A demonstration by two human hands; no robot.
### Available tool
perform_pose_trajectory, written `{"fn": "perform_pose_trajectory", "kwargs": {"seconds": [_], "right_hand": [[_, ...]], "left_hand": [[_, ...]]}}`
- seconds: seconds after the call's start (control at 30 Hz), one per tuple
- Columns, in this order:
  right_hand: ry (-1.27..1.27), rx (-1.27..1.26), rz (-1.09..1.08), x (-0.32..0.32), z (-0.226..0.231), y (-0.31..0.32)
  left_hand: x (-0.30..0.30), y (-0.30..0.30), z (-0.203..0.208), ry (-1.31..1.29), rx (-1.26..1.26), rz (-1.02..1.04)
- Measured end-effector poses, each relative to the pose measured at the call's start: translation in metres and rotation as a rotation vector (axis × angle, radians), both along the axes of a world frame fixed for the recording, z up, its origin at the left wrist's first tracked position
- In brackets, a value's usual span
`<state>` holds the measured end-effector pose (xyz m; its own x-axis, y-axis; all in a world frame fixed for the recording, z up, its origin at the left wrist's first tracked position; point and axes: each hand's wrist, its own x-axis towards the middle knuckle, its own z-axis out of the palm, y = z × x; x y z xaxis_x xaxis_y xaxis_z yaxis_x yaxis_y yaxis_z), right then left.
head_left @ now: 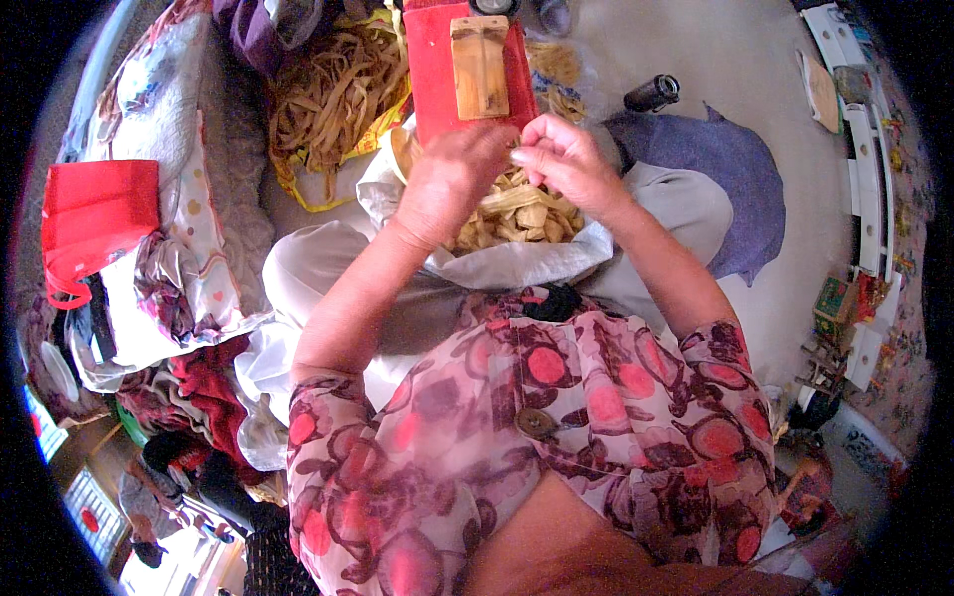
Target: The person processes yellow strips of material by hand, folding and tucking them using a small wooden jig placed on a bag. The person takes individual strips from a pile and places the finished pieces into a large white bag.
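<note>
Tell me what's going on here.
Someone seated brings their left hand and right hand close together at the fingertips, above a white sack of tan strips. Whatever may be between the fingers is too small to tell. Just beyond the hands, a wooden block lies on a red surface. More strips are heaped at left.

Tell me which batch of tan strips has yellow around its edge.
The big tangle left of the wooden block, bordered by yellow sheeting; the strips beneath the left hand and right hand sit in a white sack.
</note>
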<state>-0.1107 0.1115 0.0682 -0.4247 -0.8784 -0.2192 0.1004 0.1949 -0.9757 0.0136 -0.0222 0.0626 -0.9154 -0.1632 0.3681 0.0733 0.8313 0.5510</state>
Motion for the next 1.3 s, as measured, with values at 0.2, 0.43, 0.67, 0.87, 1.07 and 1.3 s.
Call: {"fn": "perform_pose_trajectory", "kwargs": {"seconds": [0.2,0.43,0.67,0.87,1.07,1.3], "right_hand": [[-0.079,-0.039,-0.001,0.005,0.007,0.002],[0.097,-0.193,0.006,0.028,0.042,-0.007],[0.321,-0.025,-0.085,-0.02,0.011,-0.03],[0.286,-0.067,-0.17,-0.044,-0.016,-0.042],[0.277,-0.072,-0.162,-0.044,-0.004,-0.053],[0.516,0.065,-0.234,-0.054,-0.049,-0.065]], "left_hand": [[-0.003,-0.009,-0.014,-0.036,-0.229,-0.01],[-0.014,-0.04,-0.019,0.076,-0.252,-0.024],[-0.021,-0.049,-0.03,-0.096,1.065,0.064],[-0.024,-0.054,-0.018,-0.089,1.073,0.07],[-0.032,-0.058,-0.014,-0.073,0.808,0.227],[-0.042,-0.07,-0.046,-0.272,0.606,0.373]]}}
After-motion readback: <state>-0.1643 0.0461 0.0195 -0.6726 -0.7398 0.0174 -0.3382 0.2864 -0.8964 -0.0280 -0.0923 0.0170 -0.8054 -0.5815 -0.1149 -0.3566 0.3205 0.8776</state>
